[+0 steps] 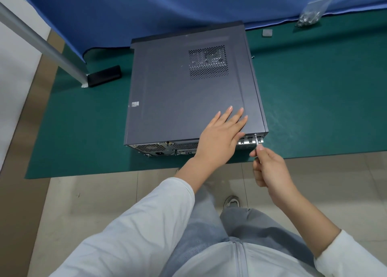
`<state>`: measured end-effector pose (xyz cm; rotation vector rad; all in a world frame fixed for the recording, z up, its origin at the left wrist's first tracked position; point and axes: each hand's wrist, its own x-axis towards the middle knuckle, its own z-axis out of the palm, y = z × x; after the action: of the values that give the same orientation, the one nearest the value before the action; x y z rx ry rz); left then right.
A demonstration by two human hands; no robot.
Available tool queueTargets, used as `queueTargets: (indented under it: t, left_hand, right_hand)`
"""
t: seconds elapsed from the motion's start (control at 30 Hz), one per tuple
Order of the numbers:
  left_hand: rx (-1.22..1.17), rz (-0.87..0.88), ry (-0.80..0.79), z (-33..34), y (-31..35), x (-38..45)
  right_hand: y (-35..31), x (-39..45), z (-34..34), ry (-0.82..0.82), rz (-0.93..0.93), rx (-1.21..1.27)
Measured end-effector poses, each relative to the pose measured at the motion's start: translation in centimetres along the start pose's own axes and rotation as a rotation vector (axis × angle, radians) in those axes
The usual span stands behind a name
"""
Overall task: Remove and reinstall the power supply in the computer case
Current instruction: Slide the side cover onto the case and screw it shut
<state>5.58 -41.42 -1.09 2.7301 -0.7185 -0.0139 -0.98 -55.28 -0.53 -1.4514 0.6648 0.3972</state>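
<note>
I see the computer case (188, 88) lying on its side on the green table (314, 99), rear panel toward me, long axis running away. My left hand (219, 134) presses flat on the side panel, fingers straight; my right hand (270, 168) pinches a screwdriver (256, 141) at the near right rear corner. I judge its tip meets a screw there, too small to confirm; the power supply stays hidden inside.

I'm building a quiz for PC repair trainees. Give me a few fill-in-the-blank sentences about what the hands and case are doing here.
1. The left hand rests flat on the computer case's ____ panel.
2. The right hand holds a ____ to a screw at the case's rear edge.
3. The case lies on a ____ mat.
4. A clear bag of ____ lies at the mat's far right.

Missing words: side; screwdriver; green; screws
</note>
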Motion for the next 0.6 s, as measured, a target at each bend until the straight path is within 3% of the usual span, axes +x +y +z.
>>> queueTargets:
  t: [0.07, 0.23, 0.33, 0.43, 0.6]
  left_hand:
    - [-0.202, -0.048, -0.012, -0.5, 0.0, 0.2]
    - [-0.975, -0.453, 0.053, -3.2, 0.0, -0.1]
    - [-1.203, -0.504, 0.036, -5.1, -0.9, -0.5]
    - [-1.388, -0.604, 0.169, -7.3, -3.1, -0.5]
    - [-1.514, -0.744, 0.377, -11.3, -9.6, -0.8]
  right_hand:
    - [0.0, -0.5, 0.3, -0.005, -0.040, -0.047]
    - [-2.7, -1.2, 2.0, -0.170, -0.113, 0.050]
    - [-5.9, -0.3, 4.6, -0.276, -0.242, -0.047]
    - [-8.4, 0.8, 8.4, -0.378, -0.355, -0.127]
    - [-11.7, 3.9, 16.1, -0.444, -0.371, -0.191]
